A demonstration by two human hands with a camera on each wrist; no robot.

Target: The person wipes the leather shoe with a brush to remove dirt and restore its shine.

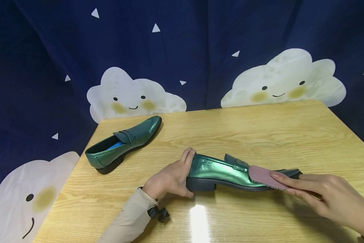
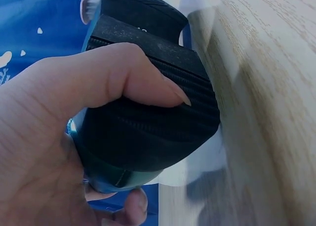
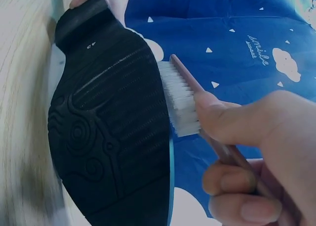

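A shiny green loafer (image 1: 218, 170) is held above the table by my left hand (image 1: 173, 177), which grips it round the heel. In the left wrist view my thumb presses on the black heel (image 2: 148, 122). My right hand (image 1: 331, 194) pinches a pink brush (image 1: 265, 176) against the loafer's side near the front. Its white bristles (image 3: 180, 100) touch the upper's edge beside the black patterned sole (image 3: 108, 117) in the right wrist view. The matching green loafer (image 1: 127, 143) stands upright at the table's left, apart from both hands.
The wooden table (image 1: 245, 131) reaches back to a dark blue cloth (image 1: 185, 40) printed with white clouds and triangles. A small black device (image 1: 158, 213) sits on my left wrist, over the sleeve's cuff. Light glares off the table's front.
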